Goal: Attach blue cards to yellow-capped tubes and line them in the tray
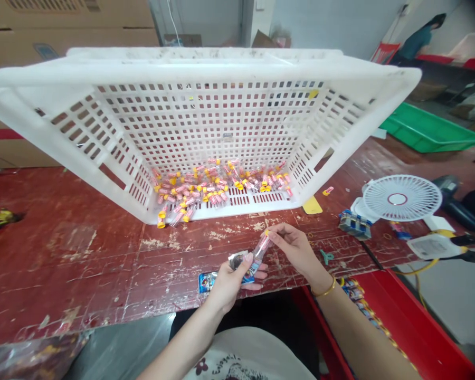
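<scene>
My left hand (230, 281) is closed on small foil packets (237, 258), its thumb pressed over them and its other fingers stretched out beneath. My right hand (295, 247) pinches the yellow-capped end of a small pink tube in a clear wrapper (261, 247). The wrapper's lower end meets the left thumb and the packets. A flat blue packet (206, 282) lies on the table beside the left hand. Several more yellow-capped pink tubes (190, 192) lie inside the white plastic crate (221, 68), which is tipped toward me.
The worn red table (114, 269) carries a white fan (401, 198), a bundle of blue packets (355, 224), a teal clip (326, 257) and a yellow card (312, 206). A red bin (404, 311) holding packets is below right. A green tray (431, 129) and another person (417, 42) are farther off.
</scene>
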Demonstrator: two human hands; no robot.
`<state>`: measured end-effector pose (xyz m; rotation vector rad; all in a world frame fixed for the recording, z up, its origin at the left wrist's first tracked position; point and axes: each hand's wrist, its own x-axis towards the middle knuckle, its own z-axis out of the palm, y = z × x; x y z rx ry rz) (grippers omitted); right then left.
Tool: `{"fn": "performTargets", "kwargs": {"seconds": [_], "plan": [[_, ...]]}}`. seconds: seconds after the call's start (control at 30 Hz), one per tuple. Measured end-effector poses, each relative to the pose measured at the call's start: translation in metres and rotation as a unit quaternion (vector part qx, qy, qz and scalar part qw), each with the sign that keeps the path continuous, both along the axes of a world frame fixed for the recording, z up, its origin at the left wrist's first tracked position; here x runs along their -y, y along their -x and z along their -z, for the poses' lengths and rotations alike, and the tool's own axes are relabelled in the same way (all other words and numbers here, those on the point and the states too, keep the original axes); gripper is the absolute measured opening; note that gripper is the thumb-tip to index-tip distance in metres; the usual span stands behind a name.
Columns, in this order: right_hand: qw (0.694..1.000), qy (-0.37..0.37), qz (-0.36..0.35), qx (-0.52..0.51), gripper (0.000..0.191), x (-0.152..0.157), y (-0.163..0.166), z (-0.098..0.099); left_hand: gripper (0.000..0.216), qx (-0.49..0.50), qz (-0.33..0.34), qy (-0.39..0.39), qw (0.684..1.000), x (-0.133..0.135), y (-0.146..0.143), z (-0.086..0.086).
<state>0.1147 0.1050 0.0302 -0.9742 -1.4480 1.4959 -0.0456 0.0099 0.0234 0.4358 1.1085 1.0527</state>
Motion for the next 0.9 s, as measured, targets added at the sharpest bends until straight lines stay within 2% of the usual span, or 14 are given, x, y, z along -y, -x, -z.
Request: {"fn": "performTargets", "kwargs": {"seconds": [0.1, 0.2, 0.23, 0.3, 0.37, 0.43, 0.53, 0.67, 0.9], "plan": [[1.0, 0.004, -0.022, 0.0, 0.022, 0.003, 0.002, 0.001, 0.041, 0.032, -0.016, 0.021, 0.999, -0.004, -0.001, -0.003], [0.998, -0.031, -0.053, 0.019, 0.025, 0.017, 0.008, 0.001, 0.039, 0.075, -0.037, 0.052, 0.995, -0.01, -0.005, -0.005], [0.996, -0.045, -0.071, 0.034, 0.034, 0.025, 0.01, 0.002, 0.038, 0.087, -0.046, 0.062, 0.993, -0.012, -0.007, -0.006], [0.992, -0.052, -0.092, 0.072, 0.063, 0.041, 0.015, 0.005, 0.038, 0.095, -0.062, 0.075, 0.991, -0.015, -0.01, -0.008], [0.991, -0.045, -0.072, 0.101, 0.079, 0.053, 0.018, 0.008, 0.039, 0.097, -0.058, 0.07, 0.991, -0.016, -0.012, -0.009], [0.992, -0.048, -0.037, 0.113, 0.071, 0.059, 0.02, 0.01, 0.042, 0.098, -0.031, 0.057, 0.993, -0.015, -0.012, -0.009], [0.99, -0.076, -0.021, 0.118, 0.061, 0.059, 0.017, 0.009, 0.042, 0.084, -0.006, 0.048, 0.995, -0.011, -0.007, -0.008], [0.986, -0.114, -0.031, 0.12, 0.062, 0.056, 0.011, 0.006, 0.042, 0.064, -0.033, 0.056, 0.996, -0.006, -0.007, -0.008], [0.989, -0.114, -0.038, 0.086, 0.059, 0.06, 0.009, 0.007, 0.041, 0.05, -0.056, 0.045, 0.996, -0.004, -0.014, -0.01]]}}
